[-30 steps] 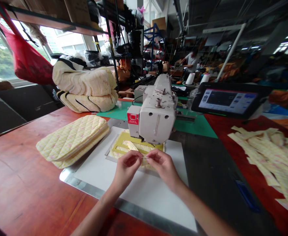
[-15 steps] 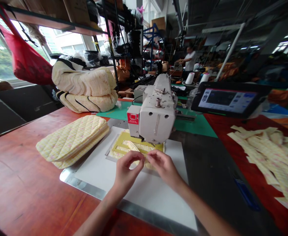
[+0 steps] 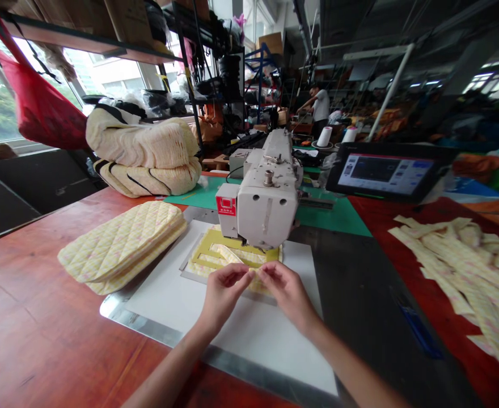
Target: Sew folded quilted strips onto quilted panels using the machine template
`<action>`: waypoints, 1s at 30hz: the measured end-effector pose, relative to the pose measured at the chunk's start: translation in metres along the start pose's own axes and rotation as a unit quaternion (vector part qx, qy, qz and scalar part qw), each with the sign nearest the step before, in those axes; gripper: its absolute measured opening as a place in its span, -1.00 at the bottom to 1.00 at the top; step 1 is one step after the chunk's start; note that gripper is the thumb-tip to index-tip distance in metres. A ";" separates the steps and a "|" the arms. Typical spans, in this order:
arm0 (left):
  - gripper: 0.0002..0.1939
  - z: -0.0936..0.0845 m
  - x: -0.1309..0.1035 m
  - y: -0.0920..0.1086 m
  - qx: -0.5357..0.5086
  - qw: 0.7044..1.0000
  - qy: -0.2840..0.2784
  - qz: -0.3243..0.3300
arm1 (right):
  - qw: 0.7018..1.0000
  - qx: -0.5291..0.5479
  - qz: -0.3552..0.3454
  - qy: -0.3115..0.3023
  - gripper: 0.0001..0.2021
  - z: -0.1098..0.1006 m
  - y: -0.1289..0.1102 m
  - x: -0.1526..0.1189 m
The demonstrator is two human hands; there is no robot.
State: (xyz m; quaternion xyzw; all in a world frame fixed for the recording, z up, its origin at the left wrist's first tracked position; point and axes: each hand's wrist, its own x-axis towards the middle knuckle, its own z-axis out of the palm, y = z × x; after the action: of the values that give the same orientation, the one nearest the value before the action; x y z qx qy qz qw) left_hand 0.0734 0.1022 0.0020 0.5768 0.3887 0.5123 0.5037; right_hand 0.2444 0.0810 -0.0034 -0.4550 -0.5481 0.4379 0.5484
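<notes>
My left hand [image 3: 228, 286] and my right hand [image 3: 284, 286] meet at the fingertips over the white sheet [image 3: 164, 294]. Both pinch the end of a narrow yellow fabric strip [image 3: 228, 253], which slants back to the left across the yellow-green frame [image 3: 198, 249]. Under that frame lies a quilted yellow piece [image 3: 204, 233]. The white head of the sewing machine [image 3: 266, 218] stands just behind the frame. A stack of quilted yellow pieces [image 3: 122, 241] rests to the left of the sheet.
Many fabric strips [image 3: 466, 272] lie at the right, with a blue-handled tool [image 3: 419, 331] nearer. A screen [image 3: 381, 170] stands behind them. Bundled quilted pieces [image 3: 147, 147] are at the back left. A person [image 3: 320, 107] stands far behind.
The view has shifted slightly to the right. My fingertips have come closer together at the strip's end, and my left fingers have closed up. The person far behind has raised an arm.
</notes>
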 end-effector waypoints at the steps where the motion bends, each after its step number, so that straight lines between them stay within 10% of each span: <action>1: -0.75 0.003 0.001 0.000 0.011 1.000 -0.002 0.019 | 1.000 0.004 0.006 -0.007 -0.64 -0.005 -0.001 0.002; 6: -0.92 0.015 0.012 -0.001 0.191 0.947 -0.055 0.251 | 0.996 -0.014 0.046 -0.073 -0.61 -0.054 -0.009 0.022; 13: -0.77 0.003 0.035 -0.002 0.461 0.707 -0.218 0.490 | 0.997 -0.078 0.029 -0.005 -0.61 -0.084 0.013 0.027; 20: -0.75 -0.001 0.040 0.006 0.513 0.655 -0.243 0.499 | 0.992 -0.126 -0.006 -0.015 -0.72 -0.077 0.020 0.025; 30: -0.77 -0.012 0.026 0.015 0.484 0.660 -0.354 0.453 | 0.990 -0.141 -0.025 -0.014 -0.80 -0.078 0.029 0.025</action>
State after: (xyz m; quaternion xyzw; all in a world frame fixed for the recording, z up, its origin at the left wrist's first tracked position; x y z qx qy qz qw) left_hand 0.0653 0.1261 0.0212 0.9817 0.0655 0.1742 -0.0409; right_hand 0.3235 0.1101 -0.0255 -0.5082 -0.6232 0.3487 0.4815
